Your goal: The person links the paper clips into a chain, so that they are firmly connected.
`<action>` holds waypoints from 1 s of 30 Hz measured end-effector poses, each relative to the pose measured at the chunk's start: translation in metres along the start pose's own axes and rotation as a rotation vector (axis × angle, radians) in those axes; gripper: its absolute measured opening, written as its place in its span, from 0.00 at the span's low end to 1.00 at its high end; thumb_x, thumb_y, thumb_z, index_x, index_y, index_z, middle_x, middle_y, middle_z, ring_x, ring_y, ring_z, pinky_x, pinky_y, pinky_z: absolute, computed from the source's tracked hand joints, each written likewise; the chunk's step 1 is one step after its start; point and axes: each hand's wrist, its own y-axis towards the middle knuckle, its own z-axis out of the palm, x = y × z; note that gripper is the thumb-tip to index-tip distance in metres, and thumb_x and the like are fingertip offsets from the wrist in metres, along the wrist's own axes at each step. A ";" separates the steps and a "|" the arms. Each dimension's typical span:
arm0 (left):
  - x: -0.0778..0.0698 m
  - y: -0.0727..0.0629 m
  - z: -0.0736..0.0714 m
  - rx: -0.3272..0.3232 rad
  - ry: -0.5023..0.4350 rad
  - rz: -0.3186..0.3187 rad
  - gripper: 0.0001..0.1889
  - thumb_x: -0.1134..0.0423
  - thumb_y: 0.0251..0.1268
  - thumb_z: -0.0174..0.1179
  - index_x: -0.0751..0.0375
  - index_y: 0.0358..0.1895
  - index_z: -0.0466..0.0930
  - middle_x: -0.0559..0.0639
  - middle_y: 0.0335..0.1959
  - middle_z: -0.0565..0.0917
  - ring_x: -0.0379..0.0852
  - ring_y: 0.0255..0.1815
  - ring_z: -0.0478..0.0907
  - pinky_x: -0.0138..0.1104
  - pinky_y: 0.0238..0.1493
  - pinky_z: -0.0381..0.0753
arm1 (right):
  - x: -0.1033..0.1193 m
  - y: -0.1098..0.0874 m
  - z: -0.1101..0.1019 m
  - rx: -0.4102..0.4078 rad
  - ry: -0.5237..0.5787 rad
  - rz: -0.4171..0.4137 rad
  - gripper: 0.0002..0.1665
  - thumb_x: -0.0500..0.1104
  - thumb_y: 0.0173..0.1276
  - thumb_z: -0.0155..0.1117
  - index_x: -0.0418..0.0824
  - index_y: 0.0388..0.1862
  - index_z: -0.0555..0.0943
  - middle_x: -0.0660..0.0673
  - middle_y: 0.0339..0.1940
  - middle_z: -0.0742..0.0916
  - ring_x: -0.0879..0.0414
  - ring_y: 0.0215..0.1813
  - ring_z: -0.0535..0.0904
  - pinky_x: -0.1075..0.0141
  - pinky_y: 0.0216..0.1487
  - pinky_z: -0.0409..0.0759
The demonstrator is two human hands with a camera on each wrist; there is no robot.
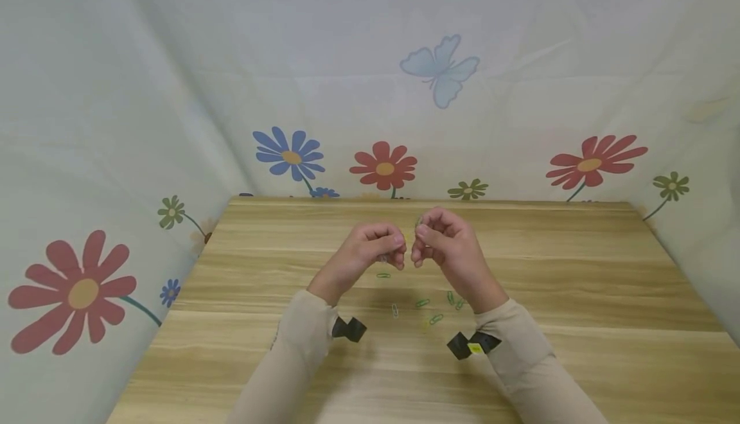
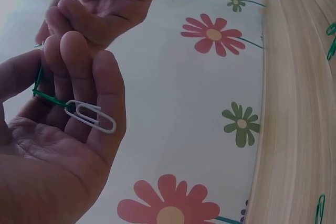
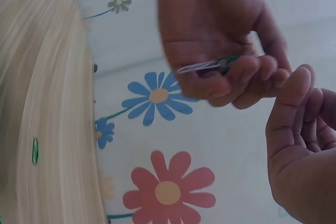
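Observation:
Both hands are raised over the table, fingertips close together. My left hand point(image 1: 370, 250) pinches a short chain of linked paper clips between thumb and fingers. In the left wrist view a green paper clip point(image 2: 50, 98) runs from the thumb across the fingers, and a white paper clip point(image 2: 92, 116) linked to it lies over them. My right hand point(image 1: 453, 250), thumb against curled index finger, pinches a small greenish paper clip point(image 1: 419, 221), mostly hidden by the fingertips. From the right wrist, the white clip hangs at the left hand's little-finger side.
Loose paper clips lie on the wooden table point(image 1: 277, 250) below the hands: a green clip point(image 1: 383, 275), a white clip point(image 1: 396, 310), and several more green clips point(image 1: 436, 319) toward the right forearm. A flower-printed cloth point(image 1: 509, 103) stands behind and at the left side.

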 end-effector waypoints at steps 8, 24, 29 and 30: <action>0.001 -0.001 -0.001 0.029 0.014 -0.013 0.13 0.60 0.77 0.52 0.66 0.35 0.79 0.53 0.29 0.81 0.50 0.33 0.81 0.44 0.47 0.82 | 0.002 0.001 0.000 0.025 0.028 -0.002 0.06 0.32 0.77 0.53 0.39 0.38 0.75 0.45 0.26 0.80 0.56 0.26 0.81 0.65 0.28 0.83; -0.002 -0.004 0.001 0.090 0.013 -0.050 0.19 0.56 0.80 0.50 0.74 0.50 0.78 0.56 0.36 0.85 0.52 0.41 0.83 0.49 0.55 0.81 | 0.009 0.003 0.005 -0.046 -0.100 0.000 0.02 0.31 0.73 0.52 0.35 0.39 0.73 0.44 0.22 0.78 0.56 0.20 0.77 0.66 0.23 0.79; -0.004 -0.002 0.003 0.080 0.022 -0.024 0.22 0.48 0.78 0.54 0.68 0.47 0.80 0.56 0.35 0.83 0.53 0.41 0.81 0.47 0.56 0.79 | 0.010 0.002 0.008 -0.050 -0.162 0.008 0.03 0.32 0.73 0.56 0.30 0.41 0.75 0.43 0.27 0.81 0.56 0.20 0.76 0.66 0.22 0.78; -0.004 -0.002 0.004 0.072 0.021 -0.020 0.22 0.47 0.77 0.54 0.68 0.46 0.80 0.56 0.35 0.83 0.53 0.40 0.81 0.47 0.56 0.80 | 0.011 0.002 0.009 -0.047 -0.173 0.008 0.04 0.32 0.73 0.56 0.29 0.41 0.74 0.42 0.27 0.81 0.56 0.20 0.75 0.65 0.22 0.78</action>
